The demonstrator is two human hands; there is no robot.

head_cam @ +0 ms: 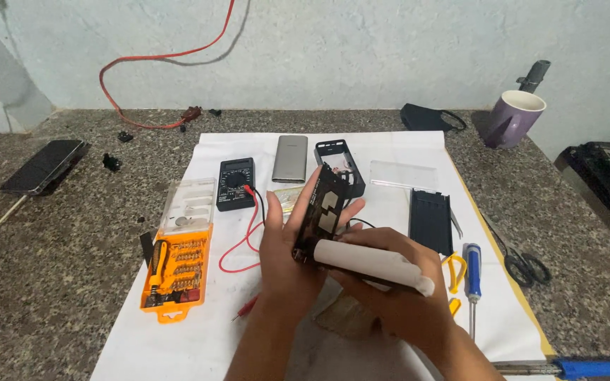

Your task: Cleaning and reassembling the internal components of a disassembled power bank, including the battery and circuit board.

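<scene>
The left hand (287,254) holds a black plastic frame (323,212) upright in front of the person, fingers (305,201) wrapped round its left edge and back, closed firmly on it. The frame's long axis runs from low near the wrist up and slightly right, toward the multimeter (236,183). The right hand (397,289) grips a white cylinder-shaped tool (375,262), fingers curled shut round it; the tool lies nearly level, its long axis crossing the lower end of the frame, left tip touching or just at the frame's bottom edge. Both hands are equally close to the frame, the left one carrying it, the right one meeting it from the right.

Everything sits relative to the multimeter on a white sheet (199,331) spread over a speckled stone surface (44,282). Just right of the multimeter lies a grey power bank (290,159), then an open black case (344,162) and a clear plastic cover (404,174). Below and left of the multimeter is an orange screwdriver bit set (178,275) with its clear lid open. Red probe leads (245,240) trail down from the multimeter toward the hands. Well right of it lie a black panel (431,220), a blue-handled screwdriver (471,271), scissors (524,264) and a purple mug (513,116). Far left lies a phone (42,166); a red cable (157,70) loops against the pale wall behind.
</scene>
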